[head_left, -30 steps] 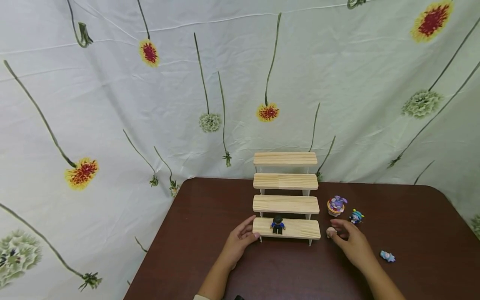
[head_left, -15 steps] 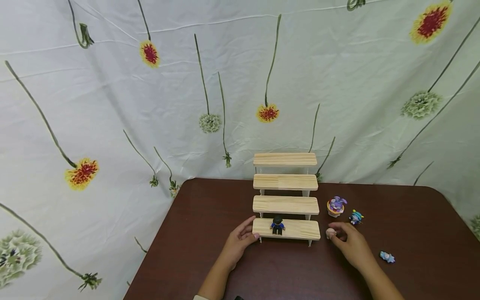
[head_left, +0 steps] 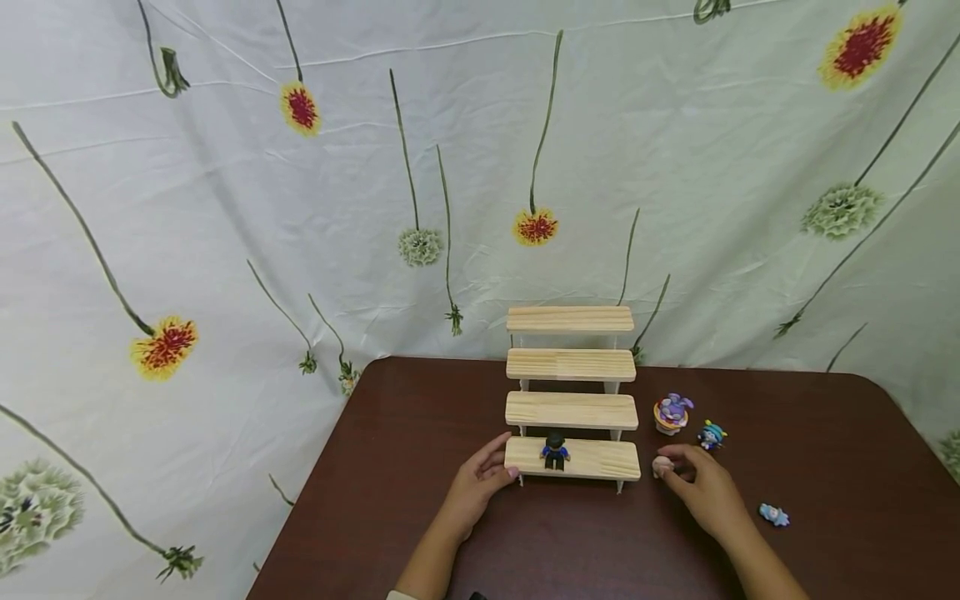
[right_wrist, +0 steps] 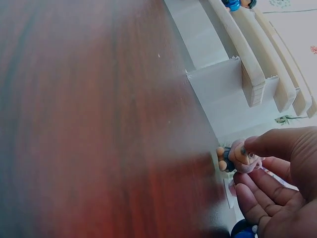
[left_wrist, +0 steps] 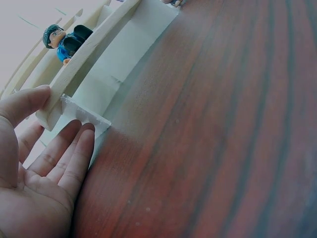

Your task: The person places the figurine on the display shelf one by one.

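My left hand (head_left: 480,479) holds the left end of the lowest board of a tiered wooden display stand (head_left: 572,408). In the left wrist view its thumb lies on the board's end, while the other fingers reach around and below it. A toy figure with black hair and a blue top (head_left: 555,451) sits on that lowest board. To the right of the stand, my right hand (head_left: 701,487) pinches a small pinkish figurine (right_wrist: 241,156) between thumb and fingers. The figurine is at table height in the head view, with part of it covered by the fingers.
A purple figurine in a cup-like base (head_left: 672,413) and a small blue-hatted figurine (head_left: 712,434) stand beyond the right hand. A light-blue figurine (head_left: 774,514) lies right of the right forearm. Behind the dark brown table (head_left: 420,400) hangs a flower-print cloth (head_left: 480,167).
Both hands stay nearly where they were, the left at the stand and the right on the pinkish figurine. The head view shifts very slightly.
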Demonstrator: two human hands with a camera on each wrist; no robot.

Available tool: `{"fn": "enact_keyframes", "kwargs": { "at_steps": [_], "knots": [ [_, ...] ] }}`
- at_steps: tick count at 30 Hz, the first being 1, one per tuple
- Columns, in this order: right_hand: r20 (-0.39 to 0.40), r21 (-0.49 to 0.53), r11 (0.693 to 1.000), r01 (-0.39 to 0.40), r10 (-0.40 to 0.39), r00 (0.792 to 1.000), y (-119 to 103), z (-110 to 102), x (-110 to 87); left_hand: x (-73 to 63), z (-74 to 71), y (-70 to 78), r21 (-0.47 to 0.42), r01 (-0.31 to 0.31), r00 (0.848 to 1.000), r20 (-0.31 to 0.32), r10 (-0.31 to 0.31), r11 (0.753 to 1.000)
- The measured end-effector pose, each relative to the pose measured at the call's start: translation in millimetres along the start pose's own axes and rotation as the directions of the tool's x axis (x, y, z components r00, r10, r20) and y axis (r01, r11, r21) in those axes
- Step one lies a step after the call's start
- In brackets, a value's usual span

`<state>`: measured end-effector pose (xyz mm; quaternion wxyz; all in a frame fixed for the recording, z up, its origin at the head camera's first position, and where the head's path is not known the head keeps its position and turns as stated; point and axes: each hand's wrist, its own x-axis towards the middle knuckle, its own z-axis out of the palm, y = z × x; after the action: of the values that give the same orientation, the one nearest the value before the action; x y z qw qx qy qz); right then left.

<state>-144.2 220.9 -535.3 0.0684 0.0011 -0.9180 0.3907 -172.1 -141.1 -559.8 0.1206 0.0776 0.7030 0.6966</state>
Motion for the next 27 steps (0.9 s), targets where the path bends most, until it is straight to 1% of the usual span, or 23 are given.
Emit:
{"fn": "enact_keyframes", "kwargs": {
  "at_steps": [10,14,20,27],
  "knots": [
    [0.016,0.046,0.998,-0.036,0.036,0.999,-1.4,-4.3,0.3,-1.1,-0.5,-0.5,-0.003,0.002,1.0,-0.001,-0.002,1.0],
    [-0.003,0.055,0.998,-0.022,0.022,1.0,-2.9,-6.4,1.2,-0.8,-0.3,-0.4,-0.006,0.001,1.0,-0.003,-0.001,1.0],
    [-0.022,0.066,0.998,-0.004,0.006,1.0,-10.9,-10.1,1.0,-0.3,0.6,1.0,-0.004,-0.004,1.0,-0.009,0.004,1.0],
    [-0.074,0.065,0.997,0.034,-0.03,0.997,-18.4,-12.3,-0.9,-0.1,0.7,0.2,-0.003,-0.006,1.0,-0.007,0.006,1.0]
  ]
}}
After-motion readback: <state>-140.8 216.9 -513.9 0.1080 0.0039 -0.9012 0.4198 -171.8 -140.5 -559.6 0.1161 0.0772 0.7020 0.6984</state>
